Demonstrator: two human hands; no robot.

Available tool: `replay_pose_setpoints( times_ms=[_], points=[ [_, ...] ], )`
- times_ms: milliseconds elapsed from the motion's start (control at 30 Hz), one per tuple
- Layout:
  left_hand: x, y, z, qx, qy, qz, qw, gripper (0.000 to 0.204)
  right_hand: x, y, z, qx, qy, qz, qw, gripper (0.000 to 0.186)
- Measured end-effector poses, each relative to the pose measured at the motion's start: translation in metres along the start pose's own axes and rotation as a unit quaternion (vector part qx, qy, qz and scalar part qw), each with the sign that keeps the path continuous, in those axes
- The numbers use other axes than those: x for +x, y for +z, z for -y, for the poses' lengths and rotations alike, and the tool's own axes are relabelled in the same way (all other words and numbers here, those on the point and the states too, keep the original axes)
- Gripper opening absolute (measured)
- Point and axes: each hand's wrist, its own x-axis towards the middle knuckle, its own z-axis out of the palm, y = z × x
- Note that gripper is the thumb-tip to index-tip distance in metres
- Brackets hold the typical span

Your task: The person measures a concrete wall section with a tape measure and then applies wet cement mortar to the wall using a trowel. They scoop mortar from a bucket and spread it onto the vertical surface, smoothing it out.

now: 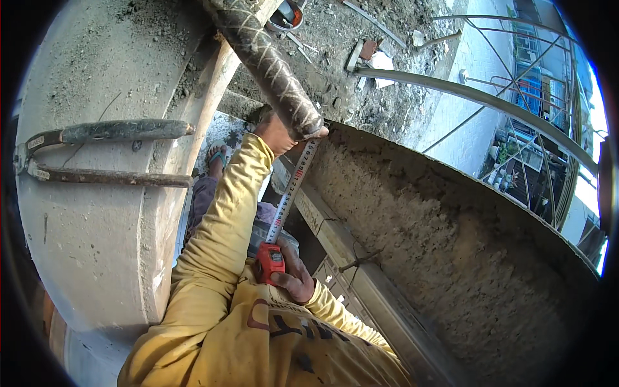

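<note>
My right hand (296, 277) is wrapped around the red case of a tape measure (269, 259), low and close to my body. Its pale blade (290, 193) runs out upward to my left hand (280, 134), which is closed at the far end of the blade. Right over that hand is the lower end of a dark pole (267, 61) with a pale criss-cross pattern, hiding some of my fingers. Beside the blade lies the upper edge of a rough mortar-faced wall (412, 219).
Pincers (116, 132) with dark handles rest on a grey panel (90, 245) at left. A wooden beam (361, 284) with a tied metal rod follows the wall. Rubble ground (329, 71) holds a small bucket (285, 16); a metal bar frame (477, 97) stands at right. My sandalled foot (217, 155) shows below.
</note>
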Motion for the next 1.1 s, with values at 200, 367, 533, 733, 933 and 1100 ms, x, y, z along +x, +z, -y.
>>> replay_pose_setpoints(
  times_ms=[200, 367, 533, 733, 933, 1100],
  points=[
    [-0.003, 0.005, -0.008, 0.026, 0.061, 0.042, 0.997, 0.023, 0.007, 0.017, 0.001, 0.089, -0.029, -0.028, 0.995, 0.080],
    [0.002, 0.008, 0.027, 0.075, 0.103, 0.010, 0.992, 0.022, 0.013, 0.016, 0.008, 0.060, -0.040, -0.031, 0.997, 0.079],
    [0.005, 0.009, 0.037, 0.070, 0.086, 0.034, 0.993, 0.023, 0.015, 0.012, 0.005, 0.055, -0.041, -0.045, 0.997, 0.079],
    [0.005, 0.011, 0.046, 0.054, 0.136, -0.005, 0.989, 0.024, 0.016, 0.001, 0.005, -0.080, -0.028, -0.054, 0.995, 0.081],
    [-0.012, 0.014, -0.001, 0.015, 0.064, -0.027, 0.997, 0.025, 0.015, 0.006, 0.020, -0.098, -0.021, -0.045, 0.994, 0.080],
    [-0.008, 0.014, 0.024, -0.008, 0.049, -0.016, 0.999, 0.025, 0.017, 0.008, 0.022, -0.044, -0.022, -0.055, 0.997, 0.078]
  ],
)
